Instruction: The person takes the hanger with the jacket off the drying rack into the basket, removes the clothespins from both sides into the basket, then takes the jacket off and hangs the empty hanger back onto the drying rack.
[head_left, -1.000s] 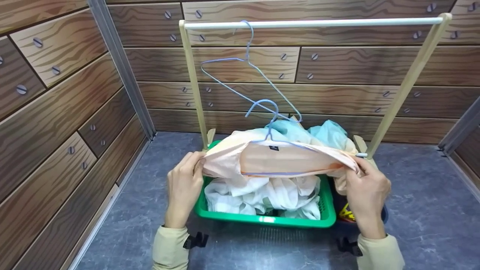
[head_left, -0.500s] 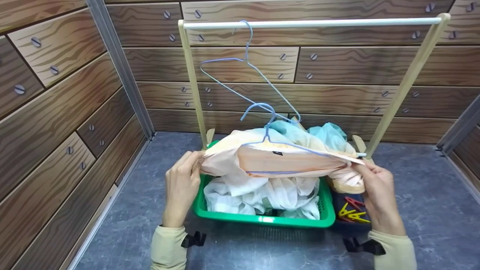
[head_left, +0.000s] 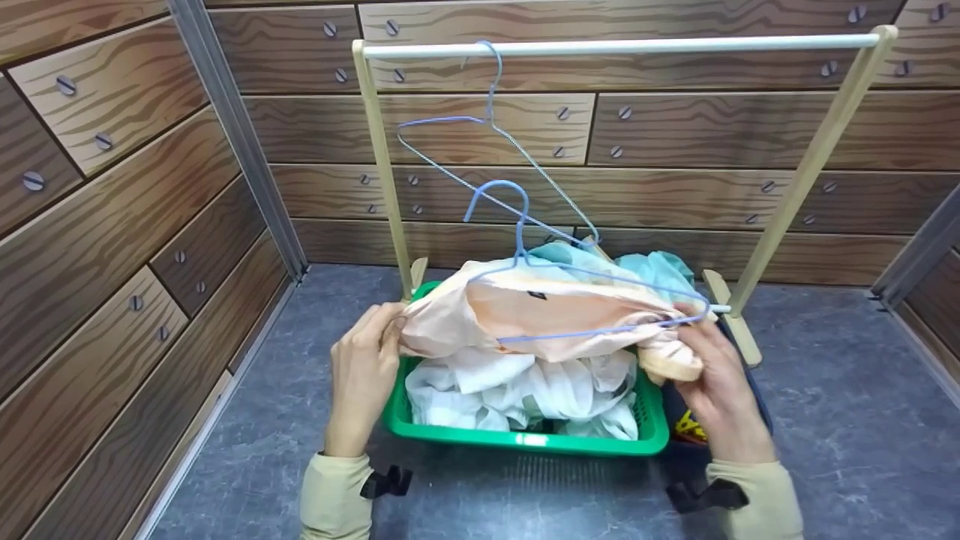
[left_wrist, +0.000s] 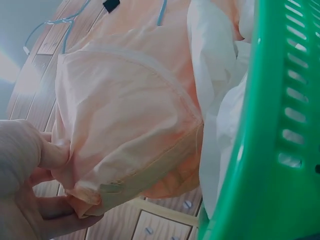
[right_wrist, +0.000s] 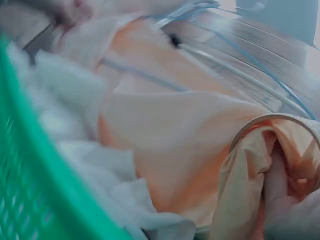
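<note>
A pale peach shirt, with a dark label inside its neckline, stretches between both hands over the green basket. My left hand pinches its left side; the left wrist view shows thumb and fingers gathering the cloth. A blue wire hanger passes through the shirt's left part, its hook standing up. The hanger's right end lies outside the cloth, by the fingers of my right hand. That hand holds the right sleeve, whose cuff surrounds a finger in the right wrist view. Whether it also grips the hanger, I cannot tell.
White cloths fill the green basket. Teal cloth lies behind. A second wire hanger hangs on the rack's white bar. Yellow clothespins sit in a dark container, partly behind the right hand.
The right end of the hanger has come out of the shirt's right side. The hook rose and shifted left. My right hand moved out, then back left; the left hand stays nearly still.
</note>
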